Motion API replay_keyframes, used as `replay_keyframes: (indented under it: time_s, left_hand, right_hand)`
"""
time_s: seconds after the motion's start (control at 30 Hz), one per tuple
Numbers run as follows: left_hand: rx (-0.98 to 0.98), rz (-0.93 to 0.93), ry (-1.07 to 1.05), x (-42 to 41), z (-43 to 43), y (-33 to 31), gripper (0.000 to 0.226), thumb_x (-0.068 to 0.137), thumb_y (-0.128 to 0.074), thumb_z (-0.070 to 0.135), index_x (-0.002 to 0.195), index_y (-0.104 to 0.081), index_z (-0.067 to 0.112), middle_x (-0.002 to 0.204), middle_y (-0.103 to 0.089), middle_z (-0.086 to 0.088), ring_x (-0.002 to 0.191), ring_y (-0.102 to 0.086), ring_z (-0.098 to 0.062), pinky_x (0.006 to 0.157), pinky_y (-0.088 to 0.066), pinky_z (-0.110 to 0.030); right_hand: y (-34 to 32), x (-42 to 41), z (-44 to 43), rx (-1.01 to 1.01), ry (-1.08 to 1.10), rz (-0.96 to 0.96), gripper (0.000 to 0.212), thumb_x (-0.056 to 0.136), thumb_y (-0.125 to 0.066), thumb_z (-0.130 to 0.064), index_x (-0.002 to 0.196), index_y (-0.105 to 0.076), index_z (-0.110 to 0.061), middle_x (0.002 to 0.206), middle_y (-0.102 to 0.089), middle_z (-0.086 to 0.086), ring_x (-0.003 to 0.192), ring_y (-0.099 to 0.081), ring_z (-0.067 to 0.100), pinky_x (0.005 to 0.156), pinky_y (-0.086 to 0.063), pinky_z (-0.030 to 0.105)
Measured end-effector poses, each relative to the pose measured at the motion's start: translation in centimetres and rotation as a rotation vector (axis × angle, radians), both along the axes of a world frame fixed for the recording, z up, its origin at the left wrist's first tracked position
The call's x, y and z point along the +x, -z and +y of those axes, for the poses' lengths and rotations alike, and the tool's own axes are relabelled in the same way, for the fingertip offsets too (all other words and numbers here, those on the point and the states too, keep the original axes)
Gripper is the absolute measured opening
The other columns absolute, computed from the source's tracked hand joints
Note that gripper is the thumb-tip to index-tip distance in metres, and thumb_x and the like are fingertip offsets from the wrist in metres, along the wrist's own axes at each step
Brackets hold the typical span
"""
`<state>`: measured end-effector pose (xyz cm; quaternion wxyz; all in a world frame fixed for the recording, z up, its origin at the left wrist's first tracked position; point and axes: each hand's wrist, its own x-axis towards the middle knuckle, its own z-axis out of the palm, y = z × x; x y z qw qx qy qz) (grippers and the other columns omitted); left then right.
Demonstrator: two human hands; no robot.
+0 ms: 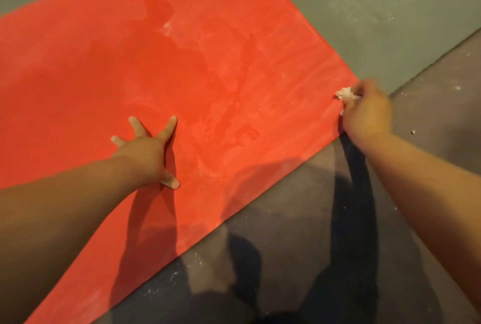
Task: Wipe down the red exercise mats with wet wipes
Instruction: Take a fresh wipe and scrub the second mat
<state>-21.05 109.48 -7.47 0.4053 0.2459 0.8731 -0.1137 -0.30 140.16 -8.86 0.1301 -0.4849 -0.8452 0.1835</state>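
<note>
On red mat point(130, 63): left hand point(145, 152) splayed flat; at corner, right hand point(367, 113) fingers clutch crumpled white wipe point(345, 93).

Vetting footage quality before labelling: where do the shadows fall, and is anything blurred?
Head view: hard shadows run toward the camera, from the left hand over the red mat, from the right hand onto the grey floor; the right hand and white wipe look motion-blurred, the left hand sharper.

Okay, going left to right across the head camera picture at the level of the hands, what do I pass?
left hand, fingers spread → smeared stretch of red mat → crumpled wet wipe → right hand gripping it → grey floor
</note>
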Motion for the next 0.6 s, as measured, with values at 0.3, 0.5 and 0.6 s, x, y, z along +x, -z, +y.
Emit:
replay_keyframes:
  time_s: [0.3,0.5,0.6]
  left_hand:
    - [-0.011,-0.009,-0.014,-0.1,0.5,-0.4,0.145,0.053,-0.091,0.043,0.130,0.030,0.059,0.147,0.040,-0.018,0.131,0.005,-0.066,0.104,-0.031,-0.063]
    - [-0.012,0.005,0.010,-0.3,0.4,-0.3,0.146,0.050,-0.092,0.045,0.127,0.032,0.060,0.147,0.039,-0.017,0.130,0.005,-0.067,0.104,-0.031,-0.065]
    - [-0.021,0.017,0.003,-0.3,0.6,-0.4,0.147,0.048,-0.092,0.046,0.120,0.035,0.060,0.148,0.038,-0.016,0.130,0.003,-0.067,0.104,-0.031,-0.064]
  right_hand:
    - [1.9,0.1,-19.2,-0.237,-1.028,0.062,0.018,0.074,-0.060,0.000,0.088,-0.069,-0.007,0.085,-0.063,0.011,0.082,-0.061,0.030,0.077,-0.047,0.034]
    - [1.2,1.4,-0.2,-0.011,-0.142,-0.015,0.015,0.083,-0.059,-0.001,0.092,-0.071,-0.003,0.101,-0.059,0.023,0.095,-0.057,0.037,0.083,-0.034,0.028]
    - [1.4,1.3,1.1,-0.010,0.050,-0.058,0.017,0.090,-0.051,-0.006,0.095,-0.066,0.000,0.107,-0.059,0.023,0.098,-0.057,0.036,0.083,-0.035,0.030]
